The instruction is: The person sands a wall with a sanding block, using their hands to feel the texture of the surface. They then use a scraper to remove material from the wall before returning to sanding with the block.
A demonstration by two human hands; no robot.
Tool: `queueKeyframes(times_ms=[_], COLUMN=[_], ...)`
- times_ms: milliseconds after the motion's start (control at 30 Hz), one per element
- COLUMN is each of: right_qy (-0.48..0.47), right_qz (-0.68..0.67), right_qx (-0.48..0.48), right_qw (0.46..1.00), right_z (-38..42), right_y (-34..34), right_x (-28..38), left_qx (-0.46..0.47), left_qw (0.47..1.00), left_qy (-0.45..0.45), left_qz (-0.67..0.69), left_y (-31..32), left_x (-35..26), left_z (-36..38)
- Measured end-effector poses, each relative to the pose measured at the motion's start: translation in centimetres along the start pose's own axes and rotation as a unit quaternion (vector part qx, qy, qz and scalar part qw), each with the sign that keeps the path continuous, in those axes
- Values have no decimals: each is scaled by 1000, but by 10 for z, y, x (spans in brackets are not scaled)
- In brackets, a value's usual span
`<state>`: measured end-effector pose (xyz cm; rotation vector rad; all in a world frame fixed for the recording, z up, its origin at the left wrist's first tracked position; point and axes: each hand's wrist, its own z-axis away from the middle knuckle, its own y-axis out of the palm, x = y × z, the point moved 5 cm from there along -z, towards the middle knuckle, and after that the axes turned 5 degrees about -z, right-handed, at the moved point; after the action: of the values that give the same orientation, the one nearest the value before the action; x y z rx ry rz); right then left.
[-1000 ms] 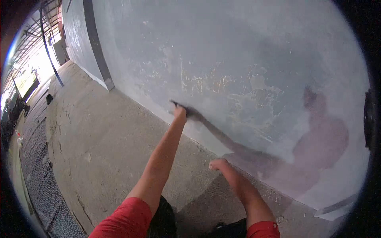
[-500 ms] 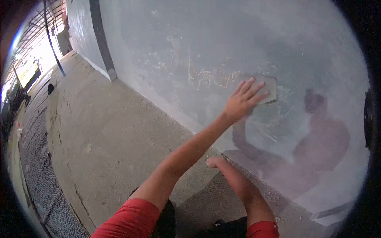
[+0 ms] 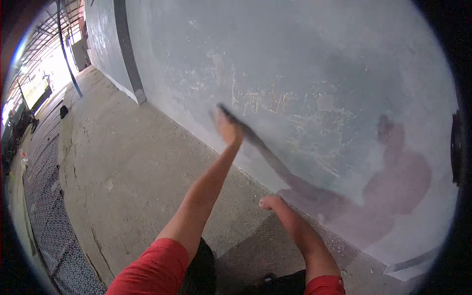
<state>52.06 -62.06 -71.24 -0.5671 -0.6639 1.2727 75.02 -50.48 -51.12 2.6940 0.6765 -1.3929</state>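
pad under left hand (against wall)

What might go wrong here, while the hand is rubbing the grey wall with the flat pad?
1. The left hand presses a thin pad against the wall; the image is blurred, so the grip cannot be judged, and the pad might slip out.
2. The wall's coating looks flaky and scratched, so dust may fall toward the person.
3. The right hand leans on the rough floor and might scrape.

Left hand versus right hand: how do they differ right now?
The left hand is raised at arm's length against the grey wall, pressing a flat dark-edged pad; the right hand sits low, fisted, apparently empty. The left looks motion-blurred, the right sharp. Both arms are bare below red sleeves.
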Motion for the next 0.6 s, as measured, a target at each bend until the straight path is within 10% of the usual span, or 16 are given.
queueKeyframes(times_ms=[167, 300, 600], right_qy=[-5, -61, -15], right_qz=[10, 37, 7], right_qx=[32, 3, 49], right_qw=[999, 997, 999], right_z=[-46, -21, 7], right_y=[16, 2, 2], right_x=[-12, 15, 16], left_qx=[120, 97, 35], left_qw=[940, 924, 996], left_qy=[317, 371, 87], left_qz=[40, 19, 3], left_y=[-6, -1, 11], left_x=[-191, -197, -29], left_z=[24, 25, -26])
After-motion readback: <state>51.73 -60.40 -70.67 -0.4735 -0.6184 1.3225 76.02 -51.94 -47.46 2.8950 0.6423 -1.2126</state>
